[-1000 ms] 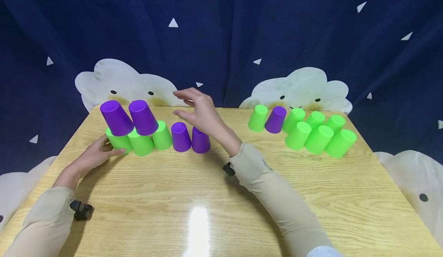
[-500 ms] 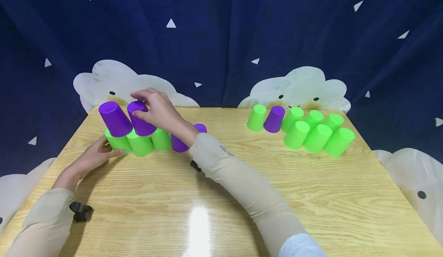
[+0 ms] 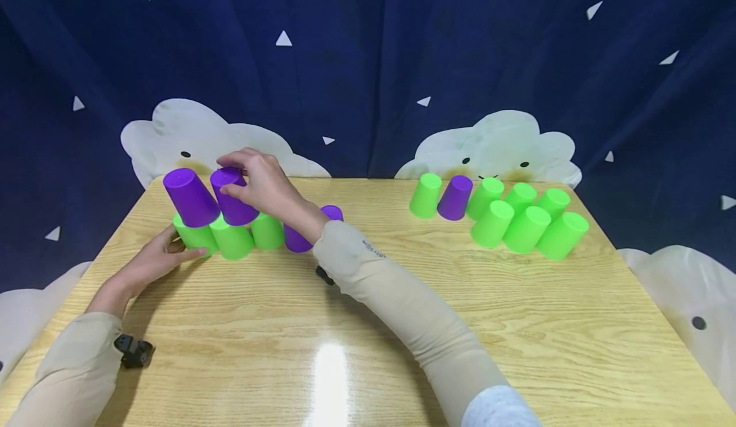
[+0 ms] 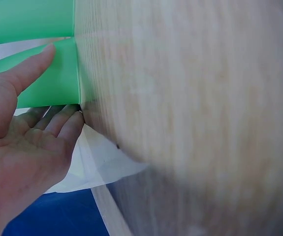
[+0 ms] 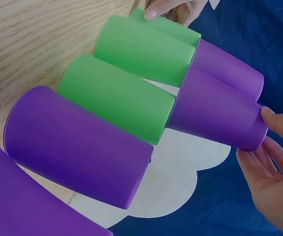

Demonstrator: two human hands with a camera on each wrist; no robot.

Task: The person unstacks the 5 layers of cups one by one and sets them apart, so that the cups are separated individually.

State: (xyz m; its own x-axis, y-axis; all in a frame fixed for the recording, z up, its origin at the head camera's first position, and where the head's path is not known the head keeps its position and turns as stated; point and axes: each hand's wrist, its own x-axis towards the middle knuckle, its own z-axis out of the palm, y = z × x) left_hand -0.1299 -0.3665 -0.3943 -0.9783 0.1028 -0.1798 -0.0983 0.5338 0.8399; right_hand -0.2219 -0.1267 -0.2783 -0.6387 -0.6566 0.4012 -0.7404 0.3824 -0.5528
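My right hand (image 3: 264,184) holds an upside-down purple cup (image 5: 220,110) near its top, thumb on one side and fingers on the other. The cup's rim sits on the tops of two green cups, the middle one (image 5: 143,49) and the right one (image 5: 116,98). Beside it, another purple cup (image 3: 192,200) also stands on the green row. Low at the left end, my left hand (image 3: 154,261) grips the end green cup (image 4: 57,78), its thumb on the front and fingers on the far side.
Right of the green row stand two more purple cups (image 5: 77,147), partly hidden by the right arm in the head view. Several green cups (image 3: 528,230) and one purple cup (image 3: 455,198) stand at the table's right. A dark blue curtain (image 3: 368,62) hangs behind the wooden table (image 3: 241,350).
My right hand has moved left from above the loose purple cups to the upper right purple cup and taken hold of it. The left hand has stayed on its green cup.
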